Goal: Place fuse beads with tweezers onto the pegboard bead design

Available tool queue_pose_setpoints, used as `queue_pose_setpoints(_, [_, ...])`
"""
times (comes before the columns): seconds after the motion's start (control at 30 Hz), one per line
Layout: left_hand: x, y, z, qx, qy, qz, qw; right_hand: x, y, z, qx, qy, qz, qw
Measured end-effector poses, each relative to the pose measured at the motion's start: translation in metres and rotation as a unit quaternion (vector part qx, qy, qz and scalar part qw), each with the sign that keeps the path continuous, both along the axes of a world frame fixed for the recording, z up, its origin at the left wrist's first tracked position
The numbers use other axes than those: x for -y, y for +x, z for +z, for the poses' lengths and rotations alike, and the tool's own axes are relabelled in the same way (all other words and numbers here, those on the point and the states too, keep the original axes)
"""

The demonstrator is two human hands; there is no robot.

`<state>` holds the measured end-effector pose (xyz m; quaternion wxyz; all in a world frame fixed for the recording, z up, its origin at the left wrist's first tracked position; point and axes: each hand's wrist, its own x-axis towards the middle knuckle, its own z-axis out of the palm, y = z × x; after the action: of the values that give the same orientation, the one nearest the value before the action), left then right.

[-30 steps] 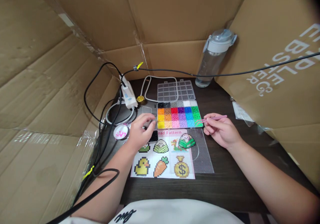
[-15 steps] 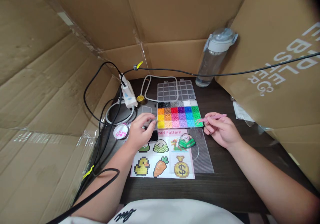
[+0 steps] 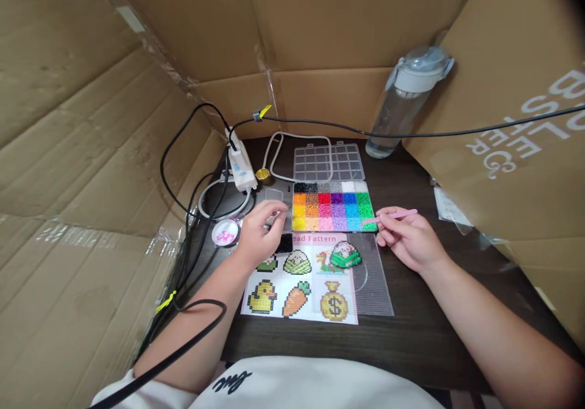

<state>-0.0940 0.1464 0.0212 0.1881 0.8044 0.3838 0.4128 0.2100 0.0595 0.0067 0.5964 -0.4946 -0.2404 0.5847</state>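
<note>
Bead figure (image 3: 346,256) is being borne on pegboard (image 3: 377,290), judged mostly filled; any gaps left too small to tell. Pink tweezers (image 3: 404,214) are being pinched in right hand (image 3: 406,238), tips being held at green beads (image 3: 364,206) in bead box (image 3: 333,231). Left hand (image 3: 259,233) being held curled; its grip cannot be told.

Your water bottle (image 3: 402,109) has cardboard (image 3: 329,25) behind it, a black cable (image 3: 364,133) across its front, and a white power strip (image 3: 242,170) to its left.
</note>
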Motion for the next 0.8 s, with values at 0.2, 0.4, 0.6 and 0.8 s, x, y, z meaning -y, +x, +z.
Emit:
queue_pose_setpoints(0.2, [0.001,0.000,0.001,0.009,0.003,0.013,1.000,0.000,0.001,-0.001,-0.005,-0.008,0.000,1.000])
queue_pose_setpoints(0.4, [0.003,0.001,0.003,0.050,-0.042,0.098,0.993,-0.001,0.008,0.001,-0.053,-0.015,0.001,0.999])
queue_pose_setpoints(0.6, [0.003,-0.002,0.002,0.134,-0.059,0.145,0.979,0.000,0.012,0.002,-0.088,-0.012,0.003,0.996])
queue_pose_setpoints(0.8, [0.002,-0.001,0.001,0.176,-0.081,0.157,0.968,0.000,0.015,0.001,-0.116,0.001,0.006,0.993])
